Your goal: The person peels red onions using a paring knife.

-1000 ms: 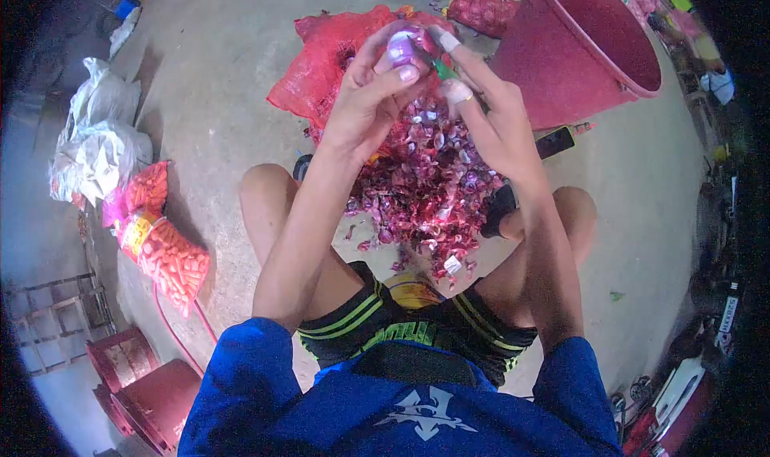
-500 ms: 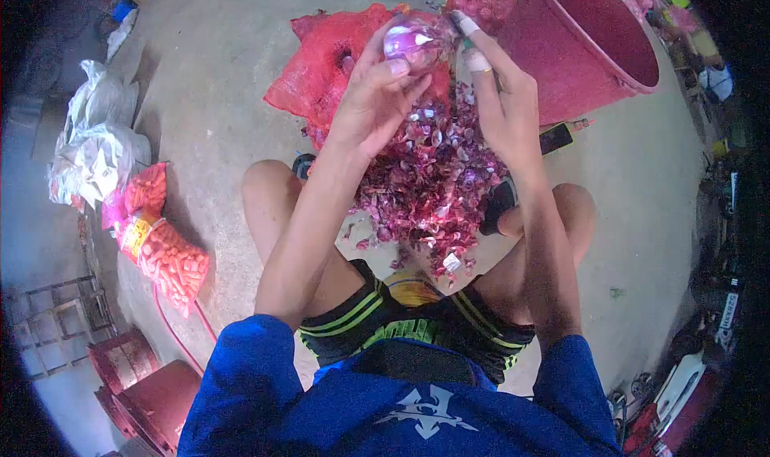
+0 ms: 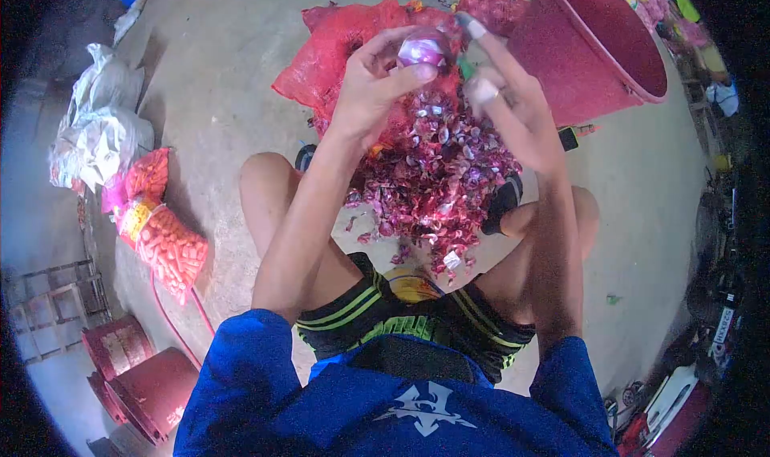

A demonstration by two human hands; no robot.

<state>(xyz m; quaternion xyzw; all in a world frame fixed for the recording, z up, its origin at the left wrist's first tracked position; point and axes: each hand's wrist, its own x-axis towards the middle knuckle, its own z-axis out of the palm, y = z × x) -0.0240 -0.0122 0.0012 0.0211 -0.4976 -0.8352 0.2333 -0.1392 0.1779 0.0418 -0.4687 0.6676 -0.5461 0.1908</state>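
A purple-red onion (image 3: 422, 49) with a shiny, partly peeled surface is held up in my left hand (image 3: 373, 88), fingers and thumb curled round it. My right hand (image 3: 520, 108) is just to its right, blurred by motion, with white wraps on the thumb and a fingertip. A small green piece (image 3: 467, 69) shows at the right fingers; I cannot tell what it belongs to. Beneath both hands, a heap of onion skins (image 3: 441, 184) covers the floor between my legs. Behind the left hand lies a red mesh sack (image 3: 309, 65).
A large dark-pink tub (image 3: 581, 68) leans at the upper right, with a dark phone-like object (image 3: 568, 138) on the floor beside it. To the left are white sacks (image 3: 104, 140) and a bag of orange pieces (image 3: 168, 244). Red containers (image 3: 148, 385) lie at lower left.
The onion has turned in my left hand and sits slightly lower and to the right. My right hand has moved down and away from it, its fingers now blurred.
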